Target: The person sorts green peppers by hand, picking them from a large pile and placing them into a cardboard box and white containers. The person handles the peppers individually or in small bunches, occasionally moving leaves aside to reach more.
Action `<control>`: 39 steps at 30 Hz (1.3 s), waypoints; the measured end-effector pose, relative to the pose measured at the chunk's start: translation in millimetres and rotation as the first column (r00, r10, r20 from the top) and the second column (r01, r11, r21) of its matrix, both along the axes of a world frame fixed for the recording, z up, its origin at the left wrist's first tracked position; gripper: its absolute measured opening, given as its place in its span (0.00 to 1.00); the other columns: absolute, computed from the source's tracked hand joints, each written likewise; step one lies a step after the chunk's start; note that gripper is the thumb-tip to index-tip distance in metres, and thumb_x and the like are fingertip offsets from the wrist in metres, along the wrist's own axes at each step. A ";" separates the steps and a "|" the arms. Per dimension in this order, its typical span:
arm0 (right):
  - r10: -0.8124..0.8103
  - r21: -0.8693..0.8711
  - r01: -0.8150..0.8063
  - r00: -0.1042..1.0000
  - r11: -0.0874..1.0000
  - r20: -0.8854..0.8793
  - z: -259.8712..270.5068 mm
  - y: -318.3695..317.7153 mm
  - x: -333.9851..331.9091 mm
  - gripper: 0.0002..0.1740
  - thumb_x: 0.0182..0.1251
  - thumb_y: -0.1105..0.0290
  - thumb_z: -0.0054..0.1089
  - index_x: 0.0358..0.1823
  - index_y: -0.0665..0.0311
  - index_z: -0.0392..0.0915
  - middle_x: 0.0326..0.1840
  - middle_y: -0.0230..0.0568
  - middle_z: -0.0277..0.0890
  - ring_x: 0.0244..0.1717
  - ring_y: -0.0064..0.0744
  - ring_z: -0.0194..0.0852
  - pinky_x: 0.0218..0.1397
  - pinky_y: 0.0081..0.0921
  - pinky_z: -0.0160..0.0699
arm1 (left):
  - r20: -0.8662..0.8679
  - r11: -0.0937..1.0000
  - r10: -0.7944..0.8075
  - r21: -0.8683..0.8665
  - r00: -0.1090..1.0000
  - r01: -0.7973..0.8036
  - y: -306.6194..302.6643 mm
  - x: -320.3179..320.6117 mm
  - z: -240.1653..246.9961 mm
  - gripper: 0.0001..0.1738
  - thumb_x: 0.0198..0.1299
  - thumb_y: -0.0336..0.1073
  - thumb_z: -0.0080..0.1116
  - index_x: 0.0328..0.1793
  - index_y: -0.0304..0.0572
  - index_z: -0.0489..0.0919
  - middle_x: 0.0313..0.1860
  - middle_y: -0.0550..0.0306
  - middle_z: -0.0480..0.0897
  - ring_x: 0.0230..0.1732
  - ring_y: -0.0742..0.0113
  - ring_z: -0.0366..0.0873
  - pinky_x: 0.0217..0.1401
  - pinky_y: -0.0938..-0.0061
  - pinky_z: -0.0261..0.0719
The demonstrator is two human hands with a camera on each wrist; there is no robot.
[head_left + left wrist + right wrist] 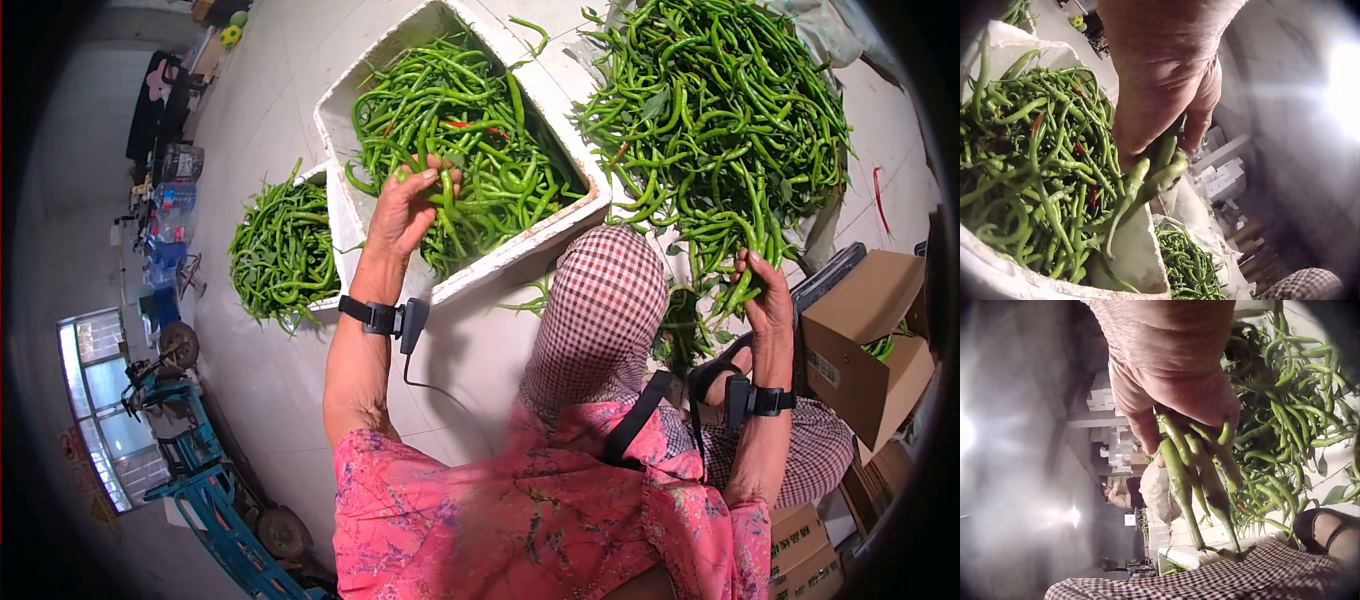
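Note:
Over a white foam box (590,205) of green peppers (470,150), the left hand (405,208) grips a few green peppers. Their ends poke out below the fingers in the left wrist view (1134,181). At the near edge of a large pepper heap (720,110), the right hand (766,292) holds a bunch of several long green peppers. In the right wrist view that bunch of peppers (1179,478) hangs from between thumb and fingers of the hand (1172,375). A few red peppers (1079,150) lie among the green ones in the box.
A smaller pile of peppers (285,250) stands left of the foam box. An open cardboard box (860,340) is at the right, near a sandal (715,375). The person's checkered knee (610,300) is between the hands. A blue cart (200,490) stands far left.

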State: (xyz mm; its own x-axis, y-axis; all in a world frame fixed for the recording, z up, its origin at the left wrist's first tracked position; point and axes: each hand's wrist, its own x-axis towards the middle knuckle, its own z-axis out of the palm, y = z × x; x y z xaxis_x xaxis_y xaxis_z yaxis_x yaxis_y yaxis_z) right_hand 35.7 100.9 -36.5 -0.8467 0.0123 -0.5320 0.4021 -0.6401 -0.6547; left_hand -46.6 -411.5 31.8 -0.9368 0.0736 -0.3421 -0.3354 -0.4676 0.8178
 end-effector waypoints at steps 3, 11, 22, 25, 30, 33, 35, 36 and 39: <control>-0.003 -0.005 0.003 1.000 1.000 0.019 -3.2 -0.1 1.8 0.12 0.63 0.74 0.60 0.47 0.68 0.74 0.39 0.39 0.78 0.35 0.26 0.77 0.38 0.24 0.79 | -0.002 0.998 0.055 0.002 0.998 -0.055 5.0 -1.8 8.9 0.13 0.63 0.28 0.54 0.53 0.35 0.77 0.47 0.48 0.79 0.52 0.56 0.78 0.57 0.61 0.78; -0.017 0.002 0.017 1.000 1.000 0.024 -14.0 0.8 5.6 0.12 0.62 0.74 0.61 0.46 0.69 0.75 0.38 0.39 0.79 0.35 0.27 0.77 0.38 0.24 0.79 | -0.016 0.996 0.043 -0.084 0.999 -0.044 -9.3 -4.5 8.6 0.14 0.66 0.32 0.55 0.55 0.36 0.77 0.47 0.54 0.80 0.50 0.59 0.79 0.54 0.67 0.79; -0.013 0.010 0.012 0.998 1.000 0.055 -24.2 7.7 6.8 0.11 0.63 0.75 0.61 0.46 0.70 0.75 0.38 0.40 0.79 0.34 0.27 0.78 0.37 0.23 0.80 | 0.089 0.927 0.010 -0.374 0.996 0.024 -8.0 2.1 28.1 0.28 0.56 0.30 0.63 0.64 0.35 0.70 0.46 0.54 0.80 0.41 0.73 0.77 0.30 0.84 0.72; -0.020 0.000 0.020 0.996 1.000 0.083 -28.1 7.7 7.5 0.11 0.63 0.74 0.61 0.45 0.70 0.75 0.38 0.40 0.79 0.34 0.26 0.78 0.37 0.23 0.80 | 0.114 0.990 -0.040 -0.127 0.993 0.055 5.5 14.1 37.6 0.29 0.59 0.22 0.54 0.68 0.35 0.65 0.52 0.48 0.78 0.44 0.69 0.78 0.30 0.85 0.72; 0.010 0.019 -0.012 0.992 1.000 0.123 -45.8 9.3 12.8 0.10 0.63 0.73 0.62 0.43 0.69 0.77 0.36 0.38 0.80 0.32 0.26 0.79 0.35 0.22 0.81 | 0.155 0.990 -0.076 -0.103 0.985 0.093 19.7 31.2 43.9 0.28 0.63 0.26 0.53 0.70 0.34 0.63 0.52 0.48 0.79 0.47 0.69 0.78 0.32 0.86 0.73; 0.015 0.033 -0.020 0.990 0.999 0.137 -47.2 4.8 13.8 0.10 0.62 0.73 0.63 0.43 0.69 0.77 0.35 0.38 0.80 0.32 0.26 0.80 0.34 0.22 0.81 | 0.162 0.992 -0.089 -0.077 0.983 0.102 10.5 30.3 37.3 0.25 0.64 0.28 0.53 0.68 0.33 0.65 0.51 0.48 0.79 0.46 0.69 0.78 0.31 0.86 0.73; 0.013 0.044 -0.019 0.991 0.999 0.137 -46.5 2.4 13.7 0.10 0.62 0.73 0.63 0.43 0.69 0.77 0.35 0.37 0.80 0.32 0.26 0.80 0.34 0.22 0.81 | 0.153 0.994 -0.076 -0.062 0.985 0.087 6.2 26.9 35.1 0.23 0.65 0.29 0.53 0.66 0.33 0.67 0.51 0.48 0.79 0.46 0.68 0.78 0.31 0.86 0.73; 0.014 0.055 -0.022 0.990 0.998 0.142 -46.8 2.1 13.8 0.10 0.62 0.74 0.63 0.42 0.70 0.78 0.35 0.38 0.80 0.32 0.26 0.80 0.34 0.21 0.81 | 0.152 0.996 -0.074 -0.042 0.986 0.081 5.2 24.8 34.7 0.22 0.66 0.30 0.53 0.65 0.33 0.68 0.51 0.48 0.79 0.45 0.67 0.79 0.31 0.85 0.73; 0.003 0.047 -0.011 0.988 0.999 0.156 -48.1 1.3 14.2 0.09 0.61 0.74 0.63 0.41 0.71 0.78 0.35 0.39 0.81 0.32 0.26 0.81 0.35 0.20 0.81 | 0.155 0.993 -0.032 -0.103 0.987 0.049 7.1 20.1 32.7 0.22 0.66 0.32 0.54 0.65 0.33 0.68 0.50 0.49 0.79 0.45 0.66 0.80 0.32 0.85 0.73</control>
